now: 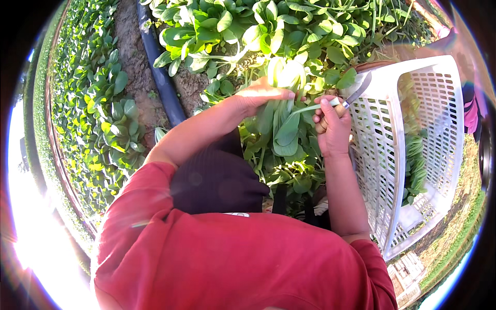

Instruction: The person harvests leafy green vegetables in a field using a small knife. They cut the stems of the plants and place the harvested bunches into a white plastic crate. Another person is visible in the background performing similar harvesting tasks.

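Observation:
My left hand (263, 94) is closed around a bunch of leafy greens (287, 128), whose pale, sunlit stem bases point away from me while the leaves hang towards me. In my right hand (334, 120) is a small curved knife (358, 90) with a wooden handle, its blade pointing up and right. The thumb and fingers of that hand also pinch one leaf stalk (310, 109) beside the bunch. Just right of my right hand stands a white plastic crate (399, 155), with greens (415, 166) stacked inside it.
Growing leafy plants (271, 27) fill the bed ahead. A dark hose (162, 77) runs along bare soil (133, 66) on the left, with another planted bed (89, 128) beyond it. Pink and dark cloth (471, 112) shows behind the crate. Another pale crate (406, 273) lies at lower right.

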Demonstrator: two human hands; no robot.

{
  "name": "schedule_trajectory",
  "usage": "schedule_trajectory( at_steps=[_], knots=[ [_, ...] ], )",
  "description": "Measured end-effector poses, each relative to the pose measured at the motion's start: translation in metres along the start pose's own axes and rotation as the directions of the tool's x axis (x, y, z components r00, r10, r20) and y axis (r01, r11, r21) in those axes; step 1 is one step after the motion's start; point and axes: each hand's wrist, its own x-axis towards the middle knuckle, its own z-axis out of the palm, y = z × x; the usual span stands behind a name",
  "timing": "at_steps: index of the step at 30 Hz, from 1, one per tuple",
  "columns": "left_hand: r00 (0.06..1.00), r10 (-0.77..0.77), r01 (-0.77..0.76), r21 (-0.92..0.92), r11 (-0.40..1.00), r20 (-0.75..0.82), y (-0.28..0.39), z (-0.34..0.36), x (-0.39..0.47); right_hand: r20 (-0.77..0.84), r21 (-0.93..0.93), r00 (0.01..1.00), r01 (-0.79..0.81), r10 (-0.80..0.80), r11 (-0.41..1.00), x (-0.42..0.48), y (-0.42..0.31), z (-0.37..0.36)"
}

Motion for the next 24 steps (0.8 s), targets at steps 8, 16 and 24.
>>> schedule_trajectory(
  at_steps=[8, 16, 24],
  knots=[
    [0.986, 0.164, -0.044, 0.997, 0.062, 0.033, 0.061, -0.014, 0.009, -0.087, -0.722, 0.982, -0.179, 0.169, 0.669, 0.035, 0.041, -0.084],
    [0.989, -0.145, -0.095, 0.736, -0.670, -0.004, 0.055, 0.013, 0.078, 0.018, -0.649, 0.959, -0.204, 0.283, 0.733, 0.069, 0.059, -0.039],
    [0.990, -0.039, 0.073, 0.730, -0.679, -0.135, 0.063, -0.021, 0.088, -0.157, -0.169, 0.964, -0.239, 0.214, 0.956, 0.087, 0.086, -0.051]
  ],
)
